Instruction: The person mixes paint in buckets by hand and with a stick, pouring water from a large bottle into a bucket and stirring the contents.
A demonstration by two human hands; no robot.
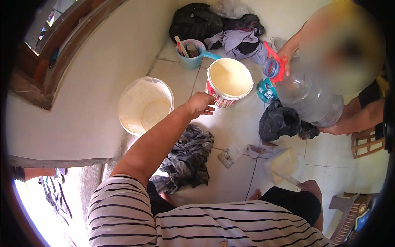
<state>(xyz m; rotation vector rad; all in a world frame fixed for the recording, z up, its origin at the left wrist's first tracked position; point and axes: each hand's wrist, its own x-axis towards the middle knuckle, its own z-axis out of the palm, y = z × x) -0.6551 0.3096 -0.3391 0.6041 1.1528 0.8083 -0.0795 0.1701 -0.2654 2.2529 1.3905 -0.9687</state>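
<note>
My left hand (200, 103) reaches forward to the near left side of a white bucket (210, 84) with a red printed side. Its fingers are slightly bent and apart, close against the bucket's wall; whether they touch it, I cannot tell. Pale cream liquid or coating shows inside the bucket. My right hand (310, 187), low on the right by my knee, grips the handle of a cream-coloured plastic dipper (281, 163), which is by the floor. Across from me another person holds a large clear plastic jug (310, 99) with a red handle, tilted, its neck toward the bucket.
A second, translucent bucket (144, 105) stands at left. Behind is a blue dipper (190, 59) holding tools. A crumpled grey cloth (191, 154), a black plastic bag (279, 121) and a small packet (230, 155) lie on the tiles. Clothes (245, 45) pile against the wall.
</note>
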